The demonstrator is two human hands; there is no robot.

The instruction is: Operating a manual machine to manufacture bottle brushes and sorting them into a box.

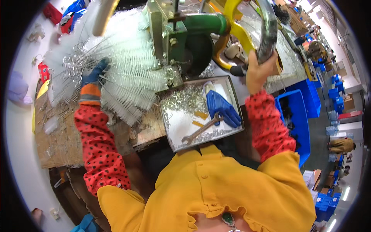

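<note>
A large fan of white-bristled wire brushes (131, 83) with looped ends lies at the left of the bench. My left hand (94, 73), in a blue and orange glove, is closed around wire stems beside the loops; its underside is hidden. At the right, my bare right hand (261, 71) wraps around the lower end of a curved handle (268, 34), part yellow and part bare grey metal. This handle stands by a green machine (203, 25), whose metal block rises between my hands, close to the brush tips.
A shallow tray (177, 133) before the machine holds metal scraps, a wrench (203, 129) and a blue glove (222, 106). Blue bins (299, 127) stand at the right. The worn wooden bench (63, 135) has a ragged front edge. A pale bar (104, 17) juts in above the brushes.
</note>
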